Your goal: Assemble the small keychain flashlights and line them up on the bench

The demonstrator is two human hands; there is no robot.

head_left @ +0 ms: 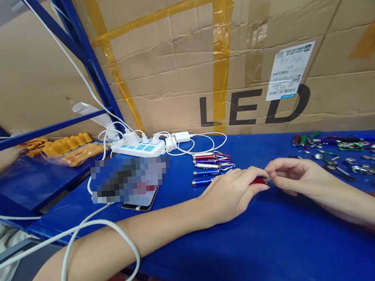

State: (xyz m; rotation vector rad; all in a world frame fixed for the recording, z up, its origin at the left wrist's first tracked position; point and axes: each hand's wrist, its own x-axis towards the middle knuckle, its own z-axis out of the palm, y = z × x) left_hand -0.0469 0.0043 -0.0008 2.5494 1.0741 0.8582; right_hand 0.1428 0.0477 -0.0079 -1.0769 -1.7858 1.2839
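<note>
My left hand is closed around a small red keychain flashlight, held just above the blue tabletop. From the other side, my right hand pinches at the flashlight's metal end with thumb and fingertips; any small part between them is hidden. Beyond my left hand lies a row of similar flashlights in silver, red, purple and blue, several with carabiner clips. A blue flashlight is partly covered by my left hand.
Loose flashlight parts and clips are scattered at the right. A white power strip with cables stands at the back, near a phone. A white cable loops across my left arm. Another person's hand shows far left.
</note>
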